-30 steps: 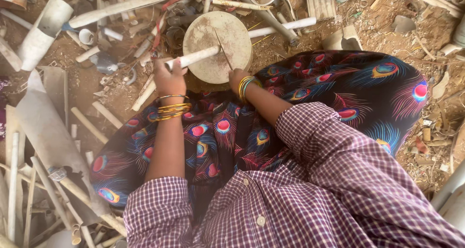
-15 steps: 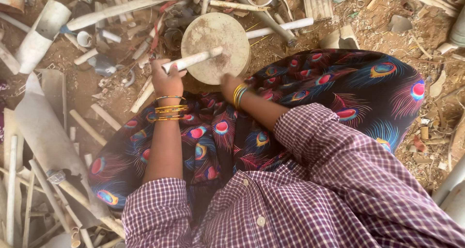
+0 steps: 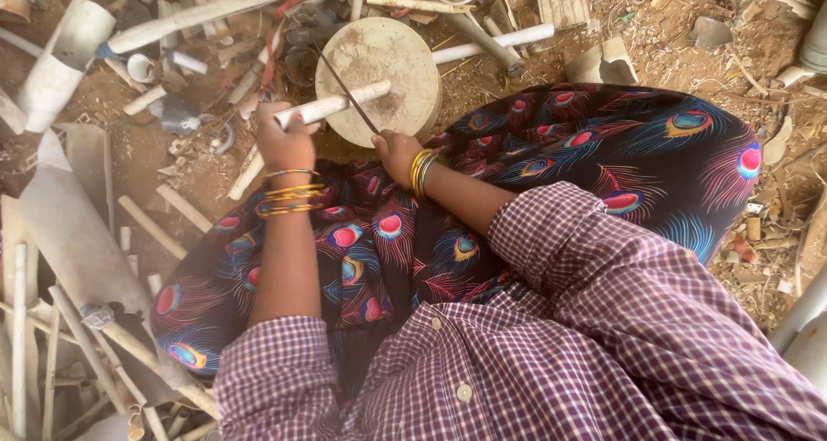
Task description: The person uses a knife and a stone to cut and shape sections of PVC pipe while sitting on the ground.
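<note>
My left hand (image 3: 282, 142) grips a short white pipe piece (image 3: 340, 105) and holds it flat across a round dusty wooden block (image 3: 392, 58). My right hand (image 3: 396, 152) is closed on the handle of a thin dark blade (image 3: 346, 90), which lies slanted across the pipe on the block. Gold bangles (image 3: 291, 197) ring my left wrist and coloured bangles my right. A dark peacock-feather skirt (image 3: 517, 174) covers my lap, below a checked purple shirt.
Cut white pipes (image 3: 65, 49) and several small pipe offcuts (image 3: 142, 66) litter the dirt to the left and behind the block. A long pipe (image 3: 491, 43) lies at the back. Rubble and scraps (image 3: 767, 226) cover the ground on the right.
The blade has slid across the pipe on the block, and my right hand has shifted slightly with it. My left hand keeps its hold on the pipe.
</note>
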